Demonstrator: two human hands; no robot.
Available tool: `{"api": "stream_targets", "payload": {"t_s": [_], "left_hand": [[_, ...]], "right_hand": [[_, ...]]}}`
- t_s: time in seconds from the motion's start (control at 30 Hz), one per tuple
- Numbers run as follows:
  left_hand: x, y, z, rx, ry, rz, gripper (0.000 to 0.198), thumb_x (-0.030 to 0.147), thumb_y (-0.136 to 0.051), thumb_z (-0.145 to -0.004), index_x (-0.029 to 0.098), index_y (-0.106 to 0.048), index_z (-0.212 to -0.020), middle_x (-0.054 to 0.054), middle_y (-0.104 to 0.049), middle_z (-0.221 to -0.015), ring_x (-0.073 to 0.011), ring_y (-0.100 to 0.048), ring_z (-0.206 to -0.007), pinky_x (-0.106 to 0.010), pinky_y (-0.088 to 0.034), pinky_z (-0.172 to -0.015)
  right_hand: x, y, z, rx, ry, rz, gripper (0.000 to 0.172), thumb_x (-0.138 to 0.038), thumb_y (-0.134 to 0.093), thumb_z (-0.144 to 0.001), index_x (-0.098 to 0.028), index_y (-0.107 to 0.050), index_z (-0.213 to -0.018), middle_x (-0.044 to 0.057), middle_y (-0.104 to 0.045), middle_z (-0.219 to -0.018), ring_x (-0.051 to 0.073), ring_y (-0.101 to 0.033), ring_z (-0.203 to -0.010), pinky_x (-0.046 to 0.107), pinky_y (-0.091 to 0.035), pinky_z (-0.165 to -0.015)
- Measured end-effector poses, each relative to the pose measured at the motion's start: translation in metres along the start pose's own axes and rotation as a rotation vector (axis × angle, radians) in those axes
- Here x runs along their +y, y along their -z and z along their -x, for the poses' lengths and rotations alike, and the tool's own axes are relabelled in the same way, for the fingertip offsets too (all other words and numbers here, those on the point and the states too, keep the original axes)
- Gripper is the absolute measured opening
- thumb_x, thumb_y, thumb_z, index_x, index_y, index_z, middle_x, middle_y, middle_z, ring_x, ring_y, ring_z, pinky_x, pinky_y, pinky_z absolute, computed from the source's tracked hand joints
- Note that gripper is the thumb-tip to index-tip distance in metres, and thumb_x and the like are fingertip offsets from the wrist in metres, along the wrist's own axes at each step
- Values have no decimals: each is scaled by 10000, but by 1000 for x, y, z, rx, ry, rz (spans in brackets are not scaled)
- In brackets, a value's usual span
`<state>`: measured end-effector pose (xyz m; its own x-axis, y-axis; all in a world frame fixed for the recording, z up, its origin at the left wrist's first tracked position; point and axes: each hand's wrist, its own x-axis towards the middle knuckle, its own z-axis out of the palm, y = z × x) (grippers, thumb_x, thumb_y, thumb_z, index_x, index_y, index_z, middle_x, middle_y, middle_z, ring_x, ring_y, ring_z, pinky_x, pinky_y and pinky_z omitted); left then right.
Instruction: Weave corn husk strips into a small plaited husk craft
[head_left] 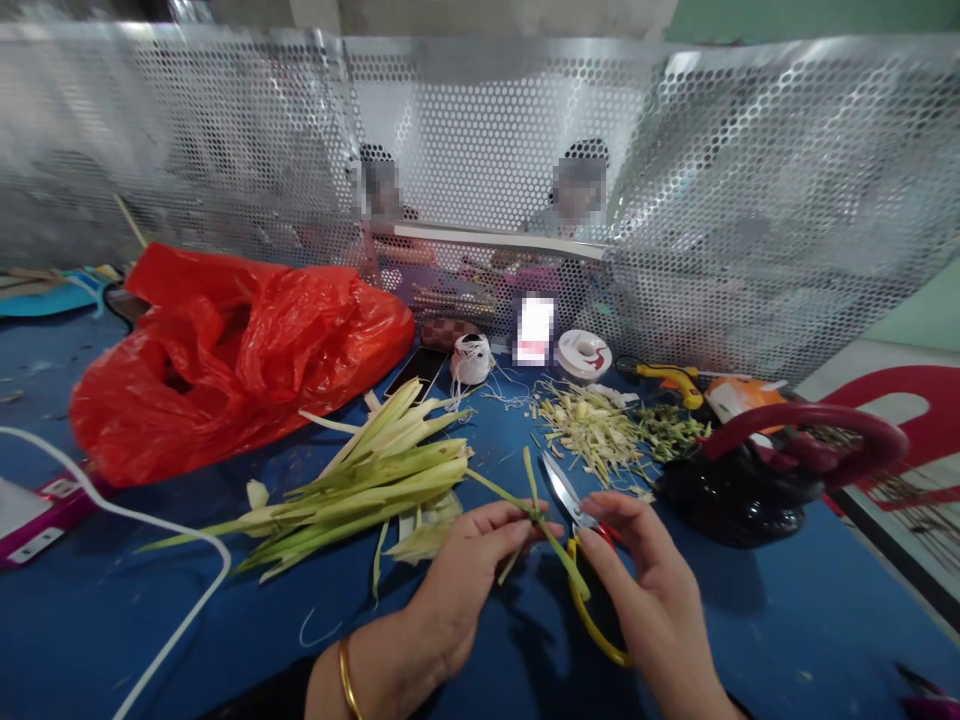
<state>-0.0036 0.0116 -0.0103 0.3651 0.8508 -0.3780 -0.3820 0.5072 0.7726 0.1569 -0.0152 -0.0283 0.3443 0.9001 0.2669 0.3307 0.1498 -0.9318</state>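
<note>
Nearest is a gold bangle [346, 680] on the left wrist. The left hand [457, 560] has its grip closed on thin green strips [568, 565], crossed above the blue bench [247, 620]. The right hand [660, 590] has its thumb and fingers a bit apart, over scissors [559, 482]; I cannot tell if they touch. A white cord [169, 650] bends across the left side. Past the hands, long green leaves [375, 480] lie in a pile on the left. On the right is a black thing with a red handle [742, 500]. Farther off are little cut bits [592, 430], a big red bag [247, 350], white string [471, 362] and a white roll [581, 355]. Two people [577, 190] show through the wall with holes [487, 120].
</note>
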Motion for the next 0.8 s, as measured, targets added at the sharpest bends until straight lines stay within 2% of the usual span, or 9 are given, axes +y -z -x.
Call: {"api": "stream_targets", "payload": {"t_s": [0.07,0.13,0.27,0.43,0.63,0.8], "left_hand": [[0,0,1,-4,-38,15,296,291,-770,-680,156,-746,-942,-68,-755,-835,-163,-652,-805,-272,-429,-874],[-3,1,1,-15,-59,16,303,281,-770,-696,158,-741,-971,-69,-756,-870,-163,-653,-833,-271,-429,-878],[-10,0,4,-64,-40,55,314,297,-776,-713,156,-733,-990,-78,-751,-882,-162,-659,-805,-263,-451,-804],[-15,-1,5,-64,-22,52,289,276,-775,-719,152,-732,-976,-69,-745,-849,-126,-638,-731,-227,-445,-742],[-15,0,5,-69,-9,57,311,298,-767,-727,139,-720,-990,-80,-742,-835,-136,-647,-724,-233,-451,-731],[-15,-1,5,-76,-25,68,270,260,-763,-719,142,-722,-958,-79,-748,-828,-155,-672,-744,-253,-468,-762]], "right_hand": [[1,-5,0,-132,-209,-148,318,-470,-745,-718,-187,-658,-831,62,-708,-815,226,-673,-785,314,-544,-706],[5,-10,0,-289,-343,-252,346,-485,-791,-668,-174,-690,-782,60,-725,-786,210,-679,-755,281,-543,-676],[14,-13,5,-484,-463,-339,400,-466,-839,-623,-187,-773,-901,58,-749,-812,201,-683,-740,258,-536,-624],[8,-17,11,-455,-488,-386,424,-490,-857,-577,-175,-806,-857,73,-755,-766,242,-693,-774,348,-557,-754],[8,-21,14,-439,-502,-402,429,-514,-865,-542,-178,-812,-805,70,-748,-741,237,-684,-744,346,-559,-731],[5,-21,18,-448,-512,-404,416,-519,-832,-612,-187,-806,-861,67,-737,-779,228,-665,-766,327,-541,-713]]}}
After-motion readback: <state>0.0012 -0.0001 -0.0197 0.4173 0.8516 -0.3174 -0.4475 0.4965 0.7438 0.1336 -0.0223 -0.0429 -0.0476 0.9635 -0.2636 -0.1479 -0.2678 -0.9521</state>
